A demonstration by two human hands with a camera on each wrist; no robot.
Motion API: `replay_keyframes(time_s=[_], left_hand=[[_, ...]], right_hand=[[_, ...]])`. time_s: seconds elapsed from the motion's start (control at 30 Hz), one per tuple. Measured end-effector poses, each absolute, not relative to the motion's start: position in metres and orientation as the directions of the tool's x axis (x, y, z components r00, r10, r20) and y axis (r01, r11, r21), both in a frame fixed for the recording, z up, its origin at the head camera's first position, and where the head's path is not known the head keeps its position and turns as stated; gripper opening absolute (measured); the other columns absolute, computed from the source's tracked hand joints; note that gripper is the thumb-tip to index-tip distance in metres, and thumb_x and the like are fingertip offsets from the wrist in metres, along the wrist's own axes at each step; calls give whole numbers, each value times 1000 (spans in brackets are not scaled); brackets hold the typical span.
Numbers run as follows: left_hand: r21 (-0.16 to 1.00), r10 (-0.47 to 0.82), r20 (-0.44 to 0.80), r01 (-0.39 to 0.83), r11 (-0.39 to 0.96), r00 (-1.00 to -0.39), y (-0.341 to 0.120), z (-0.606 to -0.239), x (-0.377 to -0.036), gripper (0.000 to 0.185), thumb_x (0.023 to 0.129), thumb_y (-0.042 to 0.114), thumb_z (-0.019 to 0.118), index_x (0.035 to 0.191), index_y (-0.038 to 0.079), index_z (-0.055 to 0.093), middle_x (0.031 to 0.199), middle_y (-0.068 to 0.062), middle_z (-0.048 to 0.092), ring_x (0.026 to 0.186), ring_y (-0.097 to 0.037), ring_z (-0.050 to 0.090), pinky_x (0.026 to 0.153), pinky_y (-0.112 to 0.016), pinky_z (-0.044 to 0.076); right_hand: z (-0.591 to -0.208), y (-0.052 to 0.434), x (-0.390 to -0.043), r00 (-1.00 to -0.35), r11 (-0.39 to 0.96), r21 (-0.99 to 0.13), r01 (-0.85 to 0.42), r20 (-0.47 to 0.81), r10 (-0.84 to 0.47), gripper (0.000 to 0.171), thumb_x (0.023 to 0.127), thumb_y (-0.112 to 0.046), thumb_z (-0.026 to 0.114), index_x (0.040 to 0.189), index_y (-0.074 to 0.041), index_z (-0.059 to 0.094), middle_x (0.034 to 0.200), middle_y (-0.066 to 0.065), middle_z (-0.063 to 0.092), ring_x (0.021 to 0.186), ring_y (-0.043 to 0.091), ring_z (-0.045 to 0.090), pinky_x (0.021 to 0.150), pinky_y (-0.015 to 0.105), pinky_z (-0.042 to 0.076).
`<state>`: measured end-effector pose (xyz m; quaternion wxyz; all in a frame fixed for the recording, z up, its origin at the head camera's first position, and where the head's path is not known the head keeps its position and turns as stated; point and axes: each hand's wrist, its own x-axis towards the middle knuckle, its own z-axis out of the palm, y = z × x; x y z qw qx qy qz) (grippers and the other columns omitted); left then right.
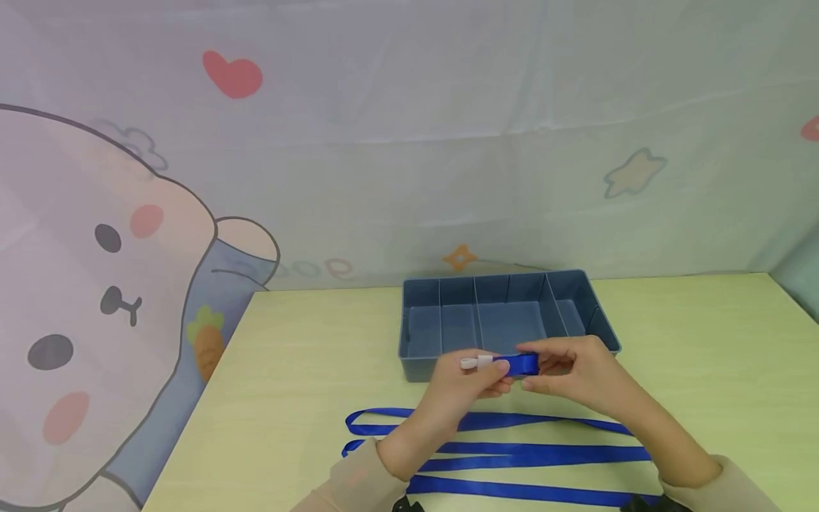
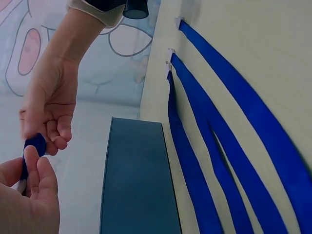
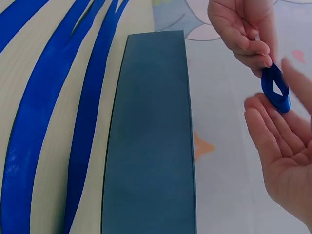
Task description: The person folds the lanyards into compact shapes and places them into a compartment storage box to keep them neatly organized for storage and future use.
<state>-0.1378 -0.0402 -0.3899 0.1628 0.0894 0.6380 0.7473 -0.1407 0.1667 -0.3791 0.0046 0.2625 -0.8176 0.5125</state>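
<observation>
- Both hands are up just above the near wall of the tray (image 1: 409,355), sharing one small roll of ribbon (image 1: 521,364) — it sits right between them, long axis running left-right in the head view.
- Left hand (image 1: 470,384) pinches the roll's left end, thumb and fingertips curled onto it; there's a white tip (image 1: 475,362) poking out on that side.
- Right hand (image 1: 576,377) is on the roll's right end, thumb above and fingers underneath. In the right wrist view the palm looks fairly spread, so it's more a light fingertip hold than a clamp.
- Neither hand is nearer; the roll bridges them.
- The loose strips (image 1: 512,455) lie flat on the tabletop (image 1: 704,341) under the forearms — also running left-right, well below the hands.
</observation>
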Motion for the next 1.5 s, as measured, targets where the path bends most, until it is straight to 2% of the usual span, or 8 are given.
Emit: replay_keyframes(time_s=[0.17, 0.3, 0.47, 0.6, 0.77, 0.97, 1.13, 1.5], left_hand=[[987, 357, -40, -93, -133, -933, -41, -391, -138, 22, 87, 13, 66, 99, -5, 67, 82, -8, 69, 75, -13, 67, 77, -31, 54], [986, 352, -35, -91, -141, -935, -40, -389, -137, 21, 87, 11, 67, 100, -5, 67, 84, -8, 69, 76, -13, 66, 78, -31, 54], [982, 343, -46, -105, -156, -938, -40, -386, -135, 22, 86, 9, 66, 102, -8, 66, 86, -10, 68, 75, -12, 66, 79, -32, 54], [980, 345, -51, -113, -163, -937, -40, -386, -135, 23, 87, 8, 66, 102, -8, 66, 86, -9, 67, 75, -11, 66, 79, -32, 54], [985, 360, -32, -90, -144, -933, -41, -388, -135, 22, 88, 12, 65, 101, -6, 66, 80, -6, 66, 71, -11, 65, 76, -31, 55], [985, 378, -28, -89, -145, -925, -40, -387, -136, 23, 89, 13, 64, 101, -6, 64, 76, -4, 66, 68, -10, 64, 73, -30, 55], [981, 386, -39, -108, -161, -922, -41, -387, -137, 22, 88, 8, 64, 103, -8, 64, 78, -5, 66, 71, -10, 65, 74, -30, 55], [979, 401, -27, -106, -175, -916, -42, -387, -139, 21, 88, 8, 65, 100, -9, 66, 82, -9, 69, 75, -14, 67, 77, -33, 55]], right_hand=[[-375, 170, -143, -901, 236, -957, -168, 52, -431, 38, 91, -17, 62, 119, 9, 58, 101, 19, 67, 81, 20, 67, 73, 31, 55], [-375, 171, -145, -900, 178, -982, -61, -23, -436, 40, 91, -16, 62, 115, 14, 57, 99, 19, 68, 84, 22, 68, 76, 34, 55], [-374, 172, -144, -892, 151, -987, -59, -16, -451, 38, 90, -12, 63, 113, 17, 56, 92, 15, 69, 82, 20, 68, 76, 37, 55], [-373, 171, -143, -895, 148, -986, -72, -1, -446, 36, 89, -10, 64, 112, 17, 57, 87, 10, 70, 80, 20, 68, 75, 35, 55], [-373, 170, -142, -903, 149, -984, -103, 30, -428, 32, 87, -9, 65, 107, 15, 60, 84, 9, 70, 78, 20, 68, 74, 32, 55], [-373, 170, -142, -914, 170, -979, -114, 37, -403, 30, 86, -10, 67, 104, 14, 62, 82, 9, 70, 77, 21, 68, 73, 33, 55], [-373, 171, -143, -903, 168, -978, -121, 39, -427, 31, 87, -10, 66, 106, 13, 62, 83, 11, 70, 78, 21, 68, 74, 33, 55], [-373, 172, -145, -880, 127, -985, -118, 44, -473, 31, 90, -8, 61, 109, 16, 58, 82, 5, 70, 78, 20, 68, 74, 32, 55]])
